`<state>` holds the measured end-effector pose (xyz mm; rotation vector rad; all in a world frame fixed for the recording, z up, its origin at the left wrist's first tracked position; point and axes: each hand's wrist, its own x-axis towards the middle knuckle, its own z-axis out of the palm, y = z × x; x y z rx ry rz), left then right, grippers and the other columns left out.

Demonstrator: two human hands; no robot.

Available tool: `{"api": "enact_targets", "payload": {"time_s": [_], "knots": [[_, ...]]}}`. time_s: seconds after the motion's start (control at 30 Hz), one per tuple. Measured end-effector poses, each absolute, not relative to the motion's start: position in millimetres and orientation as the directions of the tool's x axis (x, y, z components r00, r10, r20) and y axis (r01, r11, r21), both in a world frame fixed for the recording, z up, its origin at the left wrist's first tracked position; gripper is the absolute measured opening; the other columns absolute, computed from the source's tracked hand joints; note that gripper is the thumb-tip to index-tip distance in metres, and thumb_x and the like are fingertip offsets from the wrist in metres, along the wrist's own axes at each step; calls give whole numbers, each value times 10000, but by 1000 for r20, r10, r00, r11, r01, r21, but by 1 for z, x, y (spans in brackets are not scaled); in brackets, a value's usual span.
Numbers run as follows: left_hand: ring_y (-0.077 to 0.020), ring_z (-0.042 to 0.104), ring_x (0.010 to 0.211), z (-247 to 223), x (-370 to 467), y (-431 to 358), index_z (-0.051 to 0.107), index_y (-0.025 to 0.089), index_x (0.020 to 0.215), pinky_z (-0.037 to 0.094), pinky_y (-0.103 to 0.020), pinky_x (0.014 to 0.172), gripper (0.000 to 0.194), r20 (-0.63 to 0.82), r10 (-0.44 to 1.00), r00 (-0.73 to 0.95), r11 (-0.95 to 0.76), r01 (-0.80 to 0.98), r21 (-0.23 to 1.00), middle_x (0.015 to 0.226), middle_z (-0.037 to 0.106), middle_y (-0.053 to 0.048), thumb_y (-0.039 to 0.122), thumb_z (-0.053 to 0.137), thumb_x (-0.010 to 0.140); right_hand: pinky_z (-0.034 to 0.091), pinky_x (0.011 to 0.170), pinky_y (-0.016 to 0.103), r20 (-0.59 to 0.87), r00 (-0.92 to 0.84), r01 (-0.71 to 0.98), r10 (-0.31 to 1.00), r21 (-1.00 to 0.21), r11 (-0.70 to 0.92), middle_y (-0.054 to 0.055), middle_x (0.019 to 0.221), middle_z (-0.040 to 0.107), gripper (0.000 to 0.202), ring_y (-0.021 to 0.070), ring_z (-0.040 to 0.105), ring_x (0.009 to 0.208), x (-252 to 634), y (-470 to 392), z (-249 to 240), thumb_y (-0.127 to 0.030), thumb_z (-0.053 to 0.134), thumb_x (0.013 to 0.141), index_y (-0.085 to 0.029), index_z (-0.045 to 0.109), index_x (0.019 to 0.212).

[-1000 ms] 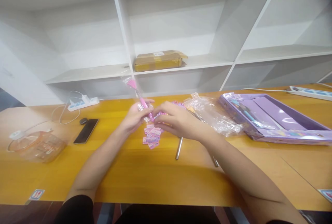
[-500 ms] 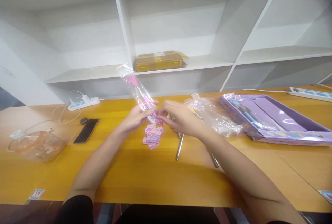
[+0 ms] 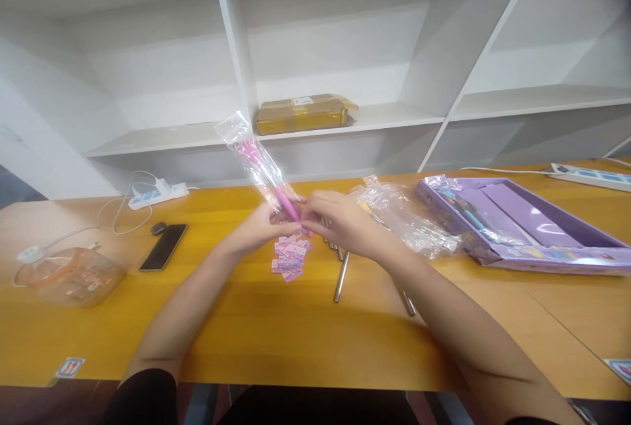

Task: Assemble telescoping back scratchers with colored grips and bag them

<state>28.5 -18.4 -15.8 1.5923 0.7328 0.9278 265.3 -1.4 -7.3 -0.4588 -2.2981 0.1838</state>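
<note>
Pink-handled tool (image 3: 286, 203), one, in clear sleeve (image 3: 233, 128): slanting up and leftward between the hands, above the table (image 3: 276, 333); the sleeve is now showing higher and straighter than a second ago. Left hand (image 3: 255, 226): curling half closed, holding the sleeved handle. Right hand (image 3: 340, 220): nearly closing, thumb and fingertips pinching at the handle's lower end, its fingers no longer spreading as in the earlier view. Pink cards (image 3: 290, 259), overlapping: lying just below the hands, staying put. Metal rods (image 3: 341, 278): lying near the right hand, partly hidden.
</note>
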Motion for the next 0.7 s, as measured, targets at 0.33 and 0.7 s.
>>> {"api": "enact_targets", "payload": {"time_s": [0.33, 0.7], "knots": [[-288, 727, 1209, -13, 29, -22, 698, 224, 1357, 591, -406, 1031, 554, 181, 834, 521, -207, -7, 978, 1284, 746, -139, 293, 893, 843, 440, 732, 292, 651, -635, 272, 417, -317, 909, 10, 888, 655, 141, 148, 579, 787, 266, -1, -7, -304, 683, 1051, -217, 650, 945], [-269, 727, 1144, -3, 29, -26, 673, 216, 1406, 598, -381, 993, 603, 221, 868, 445, -255, 17, 967, 1291, 729, -143, 292, 881, 844, 494, 706, 306, 415, -586, 258, 696, -719, 646, 15, 862, 708, 357, 171, 646, 760, 261, 0, -7, -501, 737, 984, -212, 571, 1114]]}}
